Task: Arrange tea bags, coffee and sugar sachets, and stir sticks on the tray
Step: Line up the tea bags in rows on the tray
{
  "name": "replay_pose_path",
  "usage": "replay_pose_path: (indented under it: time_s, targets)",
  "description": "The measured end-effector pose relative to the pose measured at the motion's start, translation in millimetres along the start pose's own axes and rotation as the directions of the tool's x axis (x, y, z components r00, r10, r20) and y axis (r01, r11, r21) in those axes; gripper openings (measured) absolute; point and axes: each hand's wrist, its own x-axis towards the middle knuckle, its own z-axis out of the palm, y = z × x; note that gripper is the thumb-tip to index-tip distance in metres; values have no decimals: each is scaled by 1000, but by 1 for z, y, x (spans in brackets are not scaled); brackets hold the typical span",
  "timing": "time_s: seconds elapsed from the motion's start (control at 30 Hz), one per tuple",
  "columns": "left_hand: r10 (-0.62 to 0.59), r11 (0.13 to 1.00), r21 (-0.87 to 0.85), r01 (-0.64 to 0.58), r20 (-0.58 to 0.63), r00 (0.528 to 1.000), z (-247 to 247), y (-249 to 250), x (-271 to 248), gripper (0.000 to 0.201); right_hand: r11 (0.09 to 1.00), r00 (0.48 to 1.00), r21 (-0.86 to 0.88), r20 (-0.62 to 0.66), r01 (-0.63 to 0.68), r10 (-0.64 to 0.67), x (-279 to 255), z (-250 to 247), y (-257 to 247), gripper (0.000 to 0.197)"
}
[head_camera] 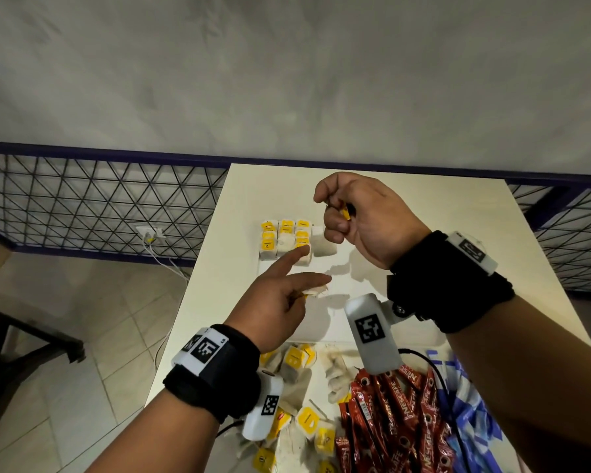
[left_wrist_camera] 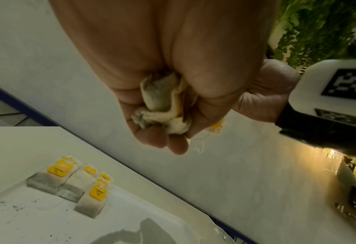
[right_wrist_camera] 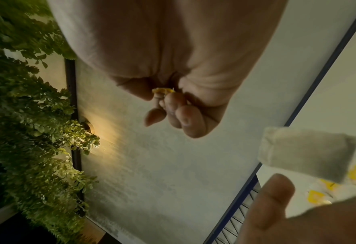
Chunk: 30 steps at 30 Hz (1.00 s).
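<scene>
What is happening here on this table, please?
A person is lining up tea bags on a white tray. The right hand pinches a yellow tag, its tea bag dangling beside the rows already laid. The left hand holds crumpled tea bags. Loose tea bags and red coffee sachets wait nearby.

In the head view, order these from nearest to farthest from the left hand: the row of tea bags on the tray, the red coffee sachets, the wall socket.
1. Row of tea bags: just beyond the left hand, at the tray's far end.
2. Red coffee sachets: near table edge, to the right.
3. Wall socket: off the table, far left.
</scene>
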Motion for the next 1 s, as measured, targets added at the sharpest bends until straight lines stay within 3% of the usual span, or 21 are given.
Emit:
replay_pose_path:
  time_s: [0.3,0.37,0.5,0.63,0.73,0.9,1.0]
  targets:
    - [-19,1000,-9,18,-55,998,-12,-3,0,48,1000,999,-2,43,16,-16,-3,0,-4,24]
    - [-98,987,-136,88,-72,993,-13,-1,-3,44,997,999,-77,37,26,-24,-4,-4,-1,29]
    - [-277,856,-466,225,-45,960,-17,6,-5,46,922,996,-380,-22,71,-86,-7,-13,12,12]
    - [-336,722,-650,237,-30,941,-18,11,-2,45,941,999,-336,-27,-36,29,-7,-17,34,14]
    - [-334,658,-721,217,-21,942,-17,11,-1,48,981,996,-176,-20,-86,84,-9,-18,41,17]
    - [-302,611,-771,181,-16,953,-15,14,0,45,980,996,-195,-84,-41,25,-10,-16,46,14]
    - [-300,631,-751,194,-6,954,-16,17,1,44,979,993,-202,-122,-23,-2,-9,-14,46,14]
